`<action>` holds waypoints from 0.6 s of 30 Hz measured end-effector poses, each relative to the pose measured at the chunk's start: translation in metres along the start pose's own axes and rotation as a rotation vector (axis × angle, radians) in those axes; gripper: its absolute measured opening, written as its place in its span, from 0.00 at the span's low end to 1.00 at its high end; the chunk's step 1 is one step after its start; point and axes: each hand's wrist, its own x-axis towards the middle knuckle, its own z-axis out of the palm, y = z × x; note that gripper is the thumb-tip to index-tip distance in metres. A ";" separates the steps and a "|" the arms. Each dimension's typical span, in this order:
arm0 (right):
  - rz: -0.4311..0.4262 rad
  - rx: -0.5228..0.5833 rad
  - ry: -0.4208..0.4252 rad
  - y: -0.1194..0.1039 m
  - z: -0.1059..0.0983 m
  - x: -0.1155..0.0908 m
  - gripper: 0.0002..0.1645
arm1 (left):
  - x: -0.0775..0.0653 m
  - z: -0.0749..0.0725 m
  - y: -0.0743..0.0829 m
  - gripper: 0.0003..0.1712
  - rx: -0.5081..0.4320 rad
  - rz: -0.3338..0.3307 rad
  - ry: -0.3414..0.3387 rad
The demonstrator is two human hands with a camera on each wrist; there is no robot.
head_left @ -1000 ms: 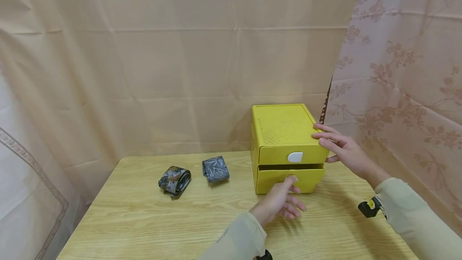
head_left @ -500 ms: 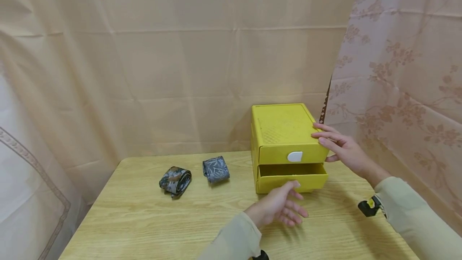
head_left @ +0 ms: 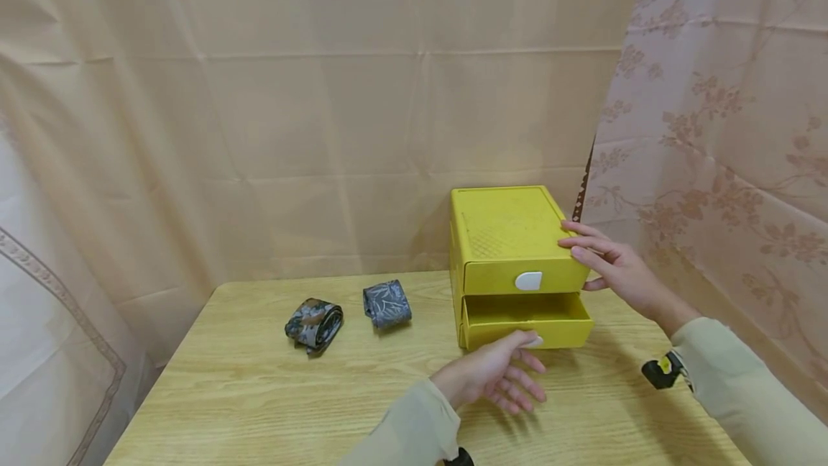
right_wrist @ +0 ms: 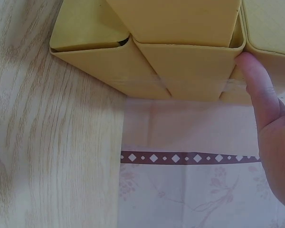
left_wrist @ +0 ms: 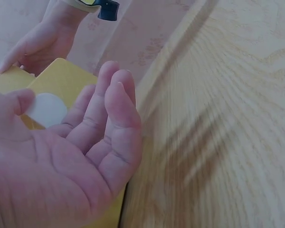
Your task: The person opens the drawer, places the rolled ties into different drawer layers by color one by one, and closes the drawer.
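Observation:
In the head view, a yellow two-drawer box stands on the right of the table. Its lower drawer is pulled part way out, with its bare interior showing. The thumb of my left hand hooks on the white handle of that drawer, while its other fingers hang loosely bent below. The left wrist view shows the thumb tip against the handle. My right hand rests against the box's right side, fingers extended over the top edge. Its thumb touches the box edge in the right wrist view.
To the left on the wooden table lie a rolled camouflage-patterned cloth strip and a folded blue-grey leaf-patterned cloth. A beige curtain hangs behind, a floral one at the right. The upper drawer's white handle faces front.
The lower drawer has slid outward from a narrow gap to a wide opening, my left hand drawing back towards me with it. My right hand and the two cloths stay in place.

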 end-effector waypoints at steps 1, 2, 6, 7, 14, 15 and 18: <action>0.000 -0.001 0.000 0.000 0.000 0.000 0.20 | 0.000 0.000 0.000 0.39 0.002 0.001 -0.001; -0.001 -0.002 0.001 0.000 0.000 0.000 0.20 | 0.000 0.000 -0.001 0.39 0.006 0.002 -0.003; -0.006 -0.003 0.004 0.001 0.000 0.001 0.20 | -0.001 -0.001 -0.002 0.39 0.014 0.006 -0.007; -0.007 -0.003 0.004 0.002 0.000 0.001 0.20 | -0.001 -0.001 -0.003 0.39 0.014 0.006 -0.007; -0.008 -0.001 0.005 0.002 0.000 0.000 0.19 | 0.000 -0.001 -0.004 0.41 0.019 0.014 -0.008; -0.009 -0.001 0.005 0.002 0.000 0.000 0.19 | 0.000 -0.001 -0.004 0.41 0.019 0.018 -0.006; -0.008 0.000 0.006 0.002 0.000 0.000 0.20 | 0.001 0.000 -0.006 0.42 0.022 0.028 0.007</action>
